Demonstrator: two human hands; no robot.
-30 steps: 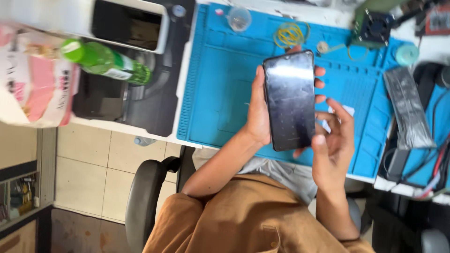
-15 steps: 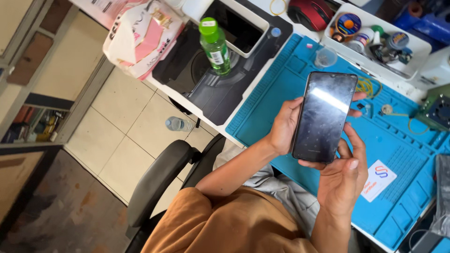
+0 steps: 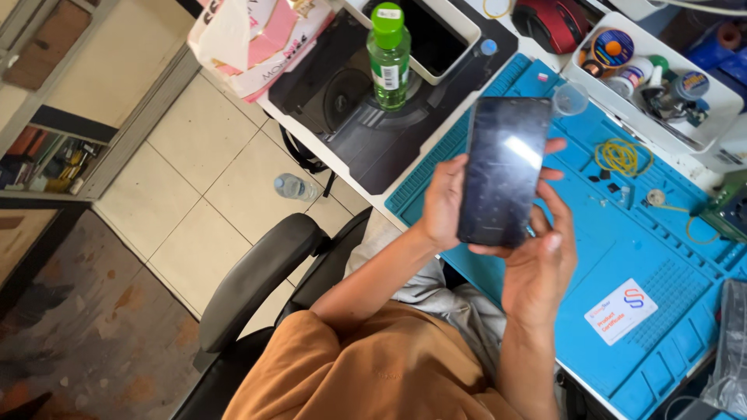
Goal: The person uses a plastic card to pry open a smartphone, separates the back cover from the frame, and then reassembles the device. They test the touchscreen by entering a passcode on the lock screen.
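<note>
Both hands (image 3: 498,233) round dark phone (image 3: 504,171)

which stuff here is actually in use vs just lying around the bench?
In use:
- dark phone, gripped by both hands
- left hand on its left edge
- right hand under its lower end

Lying about:
- blue work mat
- green bottle
- yellow rubber bands
- red mouse
- white parts tray
- water bottle on floor

Left hand (image 3: 443,204) grip: fingers concealed behind phone (image 3: 504,171); contact points not visible.
Right hand (image 3: 541,260) palm: concealed; back of hand faces camera.
Blue mat (image 3: 661,257): cut off at right and bottom edges.
Tray (image 3: 704,117) contents: too small to identify.
Phone screen: dark, glare patch.
</note>
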